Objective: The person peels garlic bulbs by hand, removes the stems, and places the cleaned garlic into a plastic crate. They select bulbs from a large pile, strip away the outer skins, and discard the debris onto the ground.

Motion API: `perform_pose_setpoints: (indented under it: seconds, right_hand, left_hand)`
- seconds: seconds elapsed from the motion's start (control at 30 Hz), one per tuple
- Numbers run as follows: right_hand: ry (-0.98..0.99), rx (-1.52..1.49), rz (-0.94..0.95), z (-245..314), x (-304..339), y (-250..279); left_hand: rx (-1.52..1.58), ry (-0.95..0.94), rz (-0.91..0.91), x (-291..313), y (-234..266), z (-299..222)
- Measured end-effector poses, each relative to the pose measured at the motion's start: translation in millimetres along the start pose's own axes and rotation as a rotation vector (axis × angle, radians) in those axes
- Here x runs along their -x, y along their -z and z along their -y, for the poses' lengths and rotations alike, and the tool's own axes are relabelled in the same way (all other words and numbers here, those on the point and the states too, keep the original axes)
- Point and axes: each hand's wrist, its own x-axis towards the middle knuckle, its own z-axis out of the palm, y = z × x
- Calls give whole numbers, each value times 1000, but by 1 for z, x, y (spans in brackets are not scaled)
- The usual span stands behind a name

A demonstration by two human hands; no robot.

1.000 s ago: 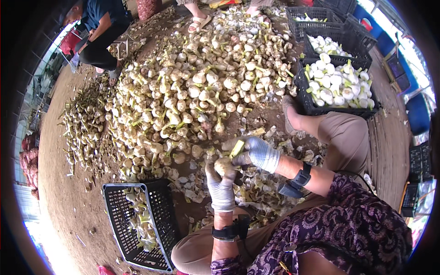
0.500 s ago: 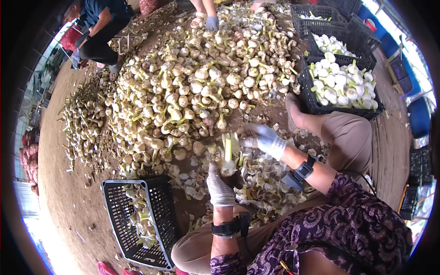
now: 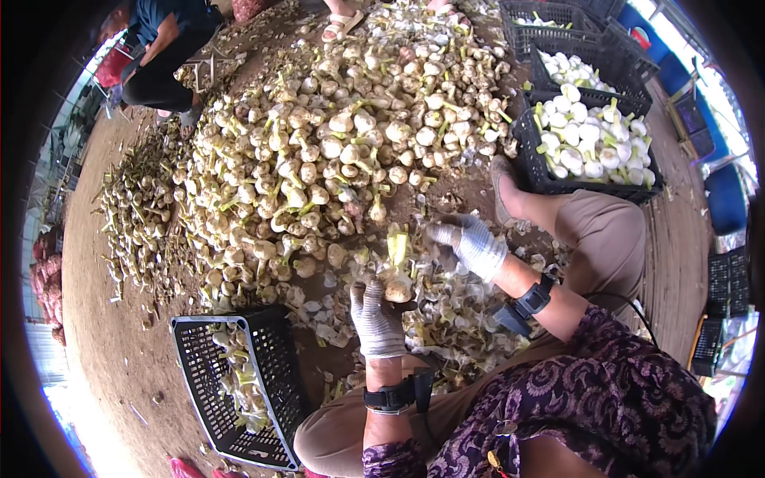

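My left hand (image 3: 378,320), in a white glove with dirty fingertips, is closed around a garlic bulb (image 3: 398,289). The bulb's pale green stem (image 3: 398,245) points upward, with loose skin about its neck. Just right of the stem is my right hand (image 3: 472,245), gloved too, apart from the bulb. Its stained fingers are bent and spread, slightly blurred, and no item shows in them. Beyond both hands spreads a big heap of unpeeled garlic (image 3: 319,159). Peeled skins (image 3: 462,319) litter the ground beneath them.
A black crate (image 3: 275,350) with some garlic lies tipped at my left. Black crates of white, cleaned garlic (image 3: 594,143) stand at the right beyond my knee. A person (image 3: 163,56) sits at the far left; another person's sandalled foot (image 3: 343,25) shows behind the heap.
My right hand has drawn slightly right, away from the stem. The bulb now shows more of its round side in my left hand. The other person's gloved hand behind the heap has left view.
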Motion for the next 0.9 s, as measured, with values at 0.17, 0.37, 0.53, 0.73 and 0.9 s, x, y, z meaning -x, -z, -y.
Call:
perform_pose_setpoints:
  seconds: [0.17, 0.37, 0.53, 0.73, 0.9]
  right_hand:
    - [32, 319, 193, -1, 3, -13]
    - [38, 343, 174, -16, 0, -12]
    - [119, 538, 151, -25, -5, -5]
    - [272, 483, -75, -37, -24, 18]
    - [20, -99, -134, -20, -18, 7]
  left_hand:
    - [-213, -142, -47, 1, -1, 6]
    - [-28, -76, -99, 0, -3, 4]
    - [-190, -143, -183, -9, -6, -2]
    - [-821, -239, 59, 16, -33, 8]
    - [-1671, -314, 190, 22, 2, 36]
